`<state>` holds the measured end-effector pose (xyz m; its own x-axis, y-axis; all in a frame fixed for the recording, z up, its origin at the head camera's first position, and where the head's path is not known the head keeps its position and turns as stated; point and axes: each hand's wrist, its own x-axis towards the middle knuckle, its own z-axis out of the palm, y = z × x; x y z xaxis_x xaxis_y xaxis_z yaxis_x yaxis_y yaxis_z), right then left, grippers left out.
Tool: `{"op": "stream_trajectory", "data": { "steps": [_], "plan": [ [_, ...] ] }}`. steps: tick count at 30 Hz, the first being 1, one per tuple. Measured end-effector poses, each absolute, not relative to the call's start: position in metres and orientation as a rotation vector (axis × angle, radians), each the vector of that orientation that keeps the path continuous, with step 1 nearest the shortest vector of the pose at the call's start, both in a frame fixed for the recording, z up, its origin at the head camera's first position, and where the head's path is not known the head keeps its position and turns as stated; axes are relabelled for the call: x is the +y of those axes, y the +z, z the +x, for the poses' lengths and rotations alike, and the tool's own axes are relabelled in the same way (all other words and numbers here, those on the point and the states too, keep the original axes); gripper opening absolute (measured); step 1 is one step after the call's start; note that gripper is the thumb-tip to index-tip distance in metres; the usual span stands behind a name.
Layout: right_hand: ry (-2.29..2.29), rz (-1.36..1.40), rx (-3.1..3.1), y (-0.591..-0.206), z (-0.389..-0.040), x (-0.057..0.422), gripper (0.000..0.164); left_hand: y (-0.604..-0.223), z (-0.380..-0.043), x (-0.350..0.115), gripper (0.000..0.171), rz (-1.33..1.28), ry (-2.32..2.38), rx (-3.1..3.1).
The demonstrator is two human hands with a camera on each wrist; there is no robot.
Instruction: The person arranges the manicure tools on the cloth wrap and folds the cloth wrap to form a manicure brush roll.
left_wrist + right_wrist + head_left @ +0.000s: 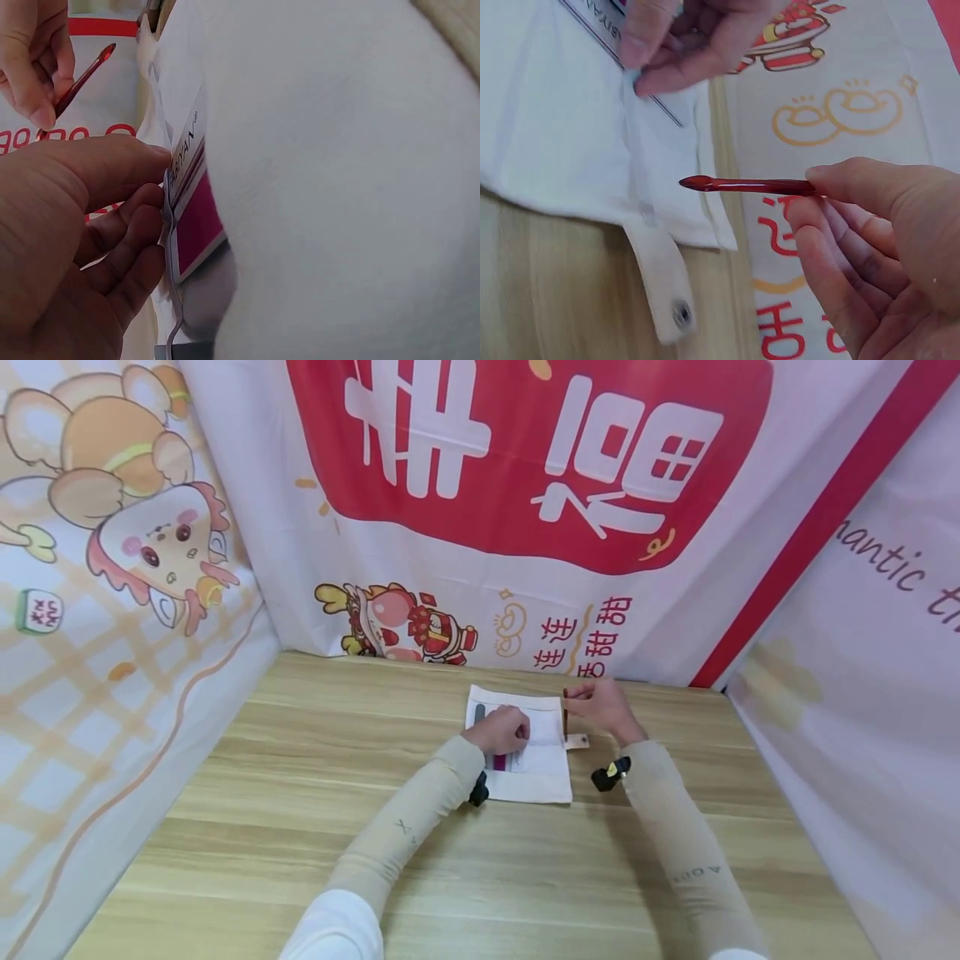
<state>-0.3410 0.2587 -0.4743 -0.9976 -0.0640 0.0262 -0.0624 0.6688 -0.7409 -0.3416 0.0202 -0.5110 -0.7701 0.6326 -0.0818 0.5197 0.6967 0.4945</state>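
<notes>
A white cloth pouch (pixel 528 787) lies opened out on the wooden table. My left hand (pixel 506 731) pinches the edge of its inner pocket between thumb and fingers. Inside that pocket is a printed card with a magenta block (pixel 199 225). My right hand (pixel 606 708), just beyond the pouch's right edge, holds a slim, glossy dark-red crochet hook (pixel 757 186) by one end. Its shaped tip points toward the pouch, and the gripped end is hidden by the fingers. A short strap with a metal snap (pixel 660 281) sticks out from the pouch's side.
The wooden table (pixel 300 777) reaches to a white printed cloth backdrop (pixel 420 552) close behind the pouch. Patterned cloth walls (pixel 165 710) stand at both sides. A small black camera (pixel 611 774) is strapped to the right wrist, another to the left.
</notes>
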Motion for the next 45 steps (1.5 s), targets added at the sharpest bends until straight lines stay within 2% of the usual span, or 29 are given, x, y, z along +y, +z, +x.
{"op": "stream_trajectory", "data": {
  "steps": [9, 24, 37, 45],
  "plan": [
    [-1.409, -0.056, 2.821, -0.493, -0.351, 0.229, 0.02, -0.513, -0.345, 0.026, 0.007, 0.913, 0.679, 2.636],
    [-1.585, 0.061, 2.657, -0.51, -0.367, 0.219, 0.019, -0.516, -0.347, 0.035, 0.007, 0.952, 0.685, 2.669],
    [-1.317, 0.01, 2.677, -0.516, -0.371, 0.212, 0.017, -0.515, -0.342, 0.029, 0.015, 1.046, 0.687, 2.681],
    [-1.23, 0.03, 2.581, -0.509, -0.362, 0.211, 0.019, -0.517, -0.344, 0.026, 0.021, 0.997, 0.685, 2.66]
  ]
}}
